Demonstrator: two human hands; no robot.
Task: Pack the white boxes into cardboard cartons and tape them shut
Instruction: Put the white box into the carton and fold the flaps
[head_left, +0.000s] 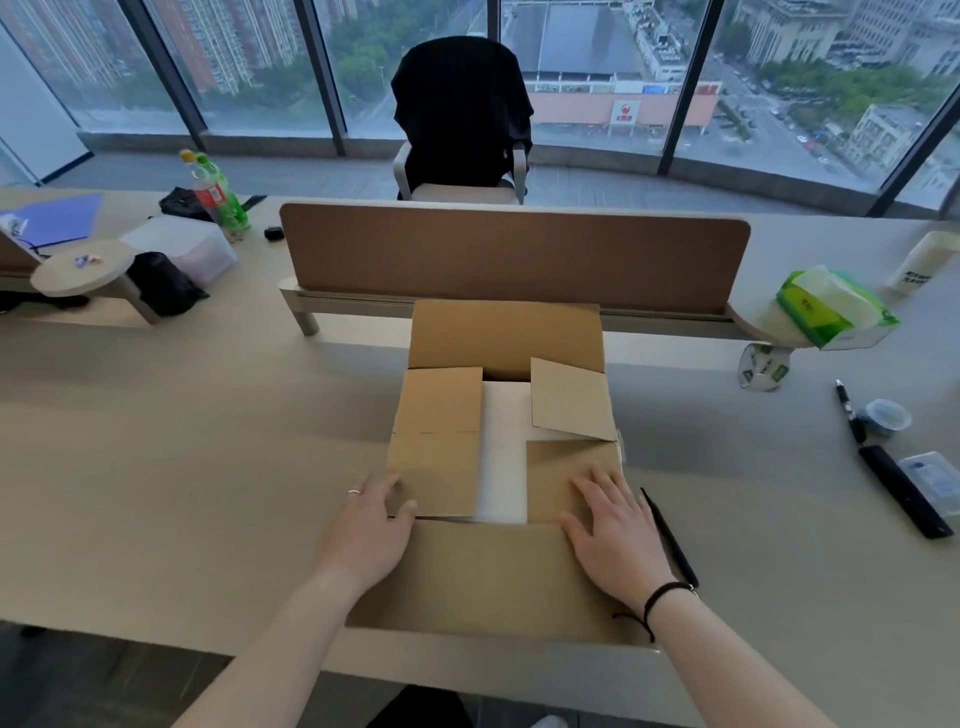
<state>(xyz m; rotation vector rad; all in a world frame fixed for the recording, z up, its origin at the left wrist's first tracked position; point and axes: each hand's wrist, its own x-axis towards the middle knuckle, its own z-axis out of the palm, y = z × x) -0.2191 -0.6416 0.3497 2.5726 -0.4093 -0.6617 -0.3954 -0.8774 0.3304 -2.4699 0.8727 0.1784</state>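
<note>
A brown cardboard carton (498, 571) stands in the middle of the desk in front of me. Its near long flap lies open toward me and its far flap stands up. Both short side flaps are folded inward; the right one is partly lifted. Between them a strip of a white box (503, 452) shows inside the carton. My left hand (371, 525) rests at the carton's near left corner, with the thumb on the left flap. My right hand (610, 525) lies flat, fingers spread, on the right side flap.
A roll of tape (762, 366) sits at the right, under a green tissue pack (831, 309). Black pens (670, 535) lie beside the carton and further right, near a black bar (904, 491). A brown divider panel (514, 254) stands behind the carton. Bottles and bags are far left.
</note>
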